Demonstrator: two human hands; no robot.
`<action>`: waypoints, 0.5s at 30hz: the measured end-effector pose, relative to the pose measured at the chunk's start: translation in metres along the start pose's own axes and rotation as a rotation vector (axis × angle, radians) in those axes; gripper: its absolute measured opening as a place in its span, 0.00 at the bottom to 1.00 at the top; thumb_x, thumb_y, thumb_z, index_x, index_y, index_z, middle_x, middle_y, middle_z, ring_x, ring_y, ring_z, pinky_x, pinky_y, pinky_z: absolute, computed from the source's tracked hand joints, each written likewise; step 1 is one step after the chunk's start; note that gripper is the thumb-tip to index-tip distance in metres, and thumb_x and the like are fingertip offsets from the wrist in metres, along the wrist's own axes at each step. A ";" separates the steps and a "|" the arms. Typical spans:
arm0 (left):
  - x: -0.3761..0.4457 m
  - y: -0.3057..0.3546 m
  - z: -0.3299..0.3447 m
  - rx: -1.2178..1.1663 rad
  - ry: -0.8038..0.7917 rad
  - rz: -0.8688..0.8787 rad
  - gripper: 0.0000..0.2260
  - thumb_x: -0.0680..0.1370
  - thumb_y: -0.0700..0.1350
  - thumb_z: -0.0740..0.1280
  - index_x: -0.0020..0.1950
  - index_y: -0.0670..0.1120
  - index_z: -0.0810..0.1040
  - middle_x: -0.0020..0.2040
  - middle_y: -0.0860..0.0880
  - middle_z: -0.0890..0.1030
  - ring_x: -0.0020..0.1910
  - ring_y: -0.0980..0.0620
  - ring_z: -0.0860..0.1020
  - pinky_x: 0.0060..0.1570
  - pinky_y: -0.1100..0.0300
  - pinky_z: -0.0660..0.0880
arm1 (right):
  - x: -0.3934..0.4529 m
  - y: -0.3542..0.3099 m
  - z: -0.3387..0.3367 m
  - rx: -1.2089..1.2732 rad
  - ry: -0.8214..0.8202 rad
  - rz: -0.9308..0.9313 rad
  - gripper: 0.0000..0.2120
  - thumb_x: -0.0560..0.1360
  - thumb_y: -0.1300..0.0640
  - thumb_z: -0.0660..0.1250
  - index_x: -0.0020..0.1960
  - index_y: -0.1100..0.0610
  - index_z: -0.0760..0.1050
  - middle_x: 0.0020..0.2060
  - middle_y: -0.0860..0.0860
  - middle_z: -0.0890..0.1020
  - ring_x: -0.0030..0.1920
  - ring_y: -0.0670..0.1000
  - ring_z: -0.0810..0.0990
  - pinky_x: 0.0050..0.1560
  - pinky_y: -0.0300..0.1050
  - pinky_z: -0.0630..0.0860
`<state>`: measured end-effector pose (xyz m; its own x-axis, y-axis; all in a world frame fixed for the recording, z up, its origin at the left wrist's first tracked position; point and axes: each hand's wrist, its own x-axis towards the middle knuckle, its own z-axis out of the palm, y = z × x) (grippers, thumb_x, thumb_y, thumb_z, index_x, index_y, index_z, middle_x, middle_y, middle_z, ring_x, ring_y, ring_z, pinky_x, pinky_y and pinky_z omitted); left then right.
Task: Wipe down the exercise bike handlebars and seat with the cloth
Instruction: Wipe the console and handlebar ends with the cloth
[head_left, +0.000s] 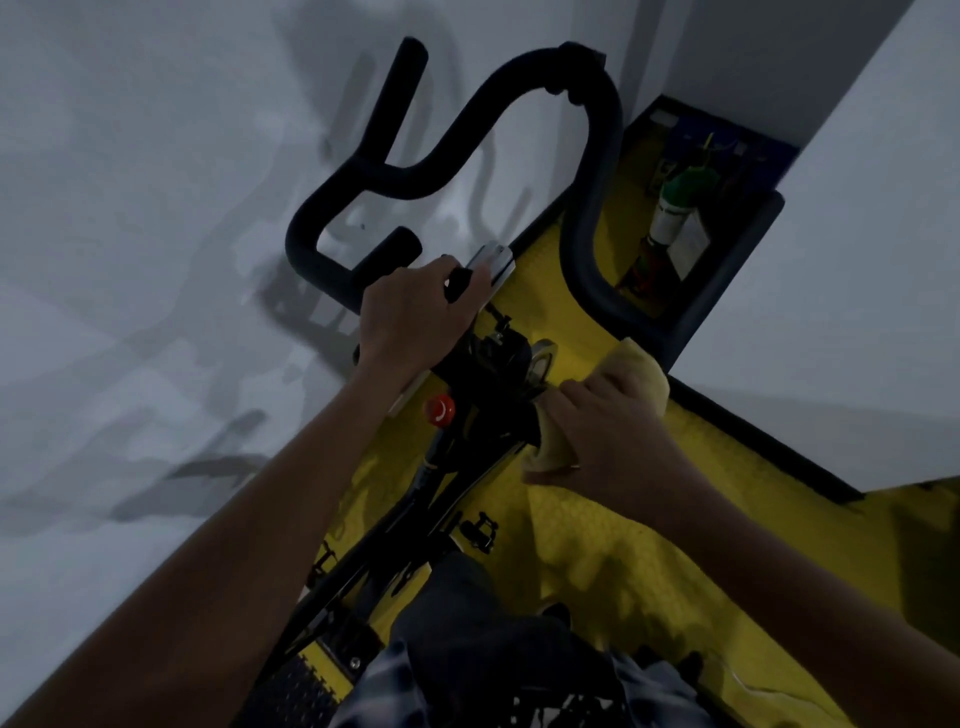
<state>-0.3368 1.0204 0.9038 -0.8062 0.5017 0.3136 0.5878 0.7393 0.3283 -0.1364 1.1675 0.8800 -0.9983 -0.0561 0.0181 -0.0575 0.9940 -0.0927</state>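
One cloth (641, 374), tan, bunched in the right hand (618, 436), fingers curled round it, pressed against the black stem just below the handlebars (592, 171). So: right grip holding the cloth, tight and narrow. Left hand (415, 317) wrapped over the centre clamp of the bars beside a silver bracket (493, 262), looks like steadying; grip closed on that centre piece. One set of handlebars, black foam loops running up and away, well apart from the cloth right now. Seat not in view, can't tell where it sits.

Stuff that could go wrong, just guessing from the layout: cloth snagging on the small levers and the metal ring (540, 358) right beside it, since loose folds hang close to them. Also bumping the red knob (440, 410) just below the left wrist and shifting the resistance. Foam loops might get skipped, being a long reach. Dim light too, easy to miss grime.

Counts: two hands, one cloth, one red knob, one bike frame (415, 499) over yellow floor mat (649, 545). One green-topped bottle (675, 213) in the dark-edged corner nook beyond the bars, other bits there too blurry to count.
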 end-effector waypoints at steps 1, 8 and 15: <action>0.000 -0.001 0.001 0.002 0.005 0.002 0.22 0.81 0.68 0.52 0.38 0.54 0.69 0.28 0.54 0.73 0.29 0.52 0.74 0.33 0.58 0.65 | 0.011 -0.007 -0.006 -0.007 -0.075 0.026 0.37 0.69 0.21 0.57 0.61 0.50 0.73 0.50 0.45 0.80 0.51 0.49 0.78 0.55 0.47 0.70; 0.001 -0.001 0.001 -0.004 0.011 0.003 0.20 0.81 0.67 0.53 0.39 0.54 0.69 0.28 0.55 0.71 0.28 0.53 0.72 0.34 0.59 0.63 | 0.086 -0.011 -0.007 0.632 -0.442 0.171 0.35 0.68 0.19 0.59 0.53 0.49 0.80 0.43 0.45 0.84 0.43 0.46 0.84 0.47 0.50 0.82; 0.002 -0.001 0.004 0.014 0.007 -0.011 0.21 0.80 0.67 0.52 0.39 0.54 0.70 0.28 0.53 0.74 0.30 0.51 0.74 0.35 0.58 0.67 | 0.100 -0.021 -0.009 0.915 -0.437 0.216 0.23 0.73 0.26 0.62 0.50 0.45 0.77 0.44 0.43 0.82 0.46 0.44 0.81 0.51 0.45 0.74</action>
<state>-0.3391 1.0222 0.9006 -0.8120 0.4905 0.3164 0.5781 0.7509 0.3193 -0.2349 1.1423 0.8923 -0.8953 -0.0959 -0.4349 0.3182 0.5457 -0.7752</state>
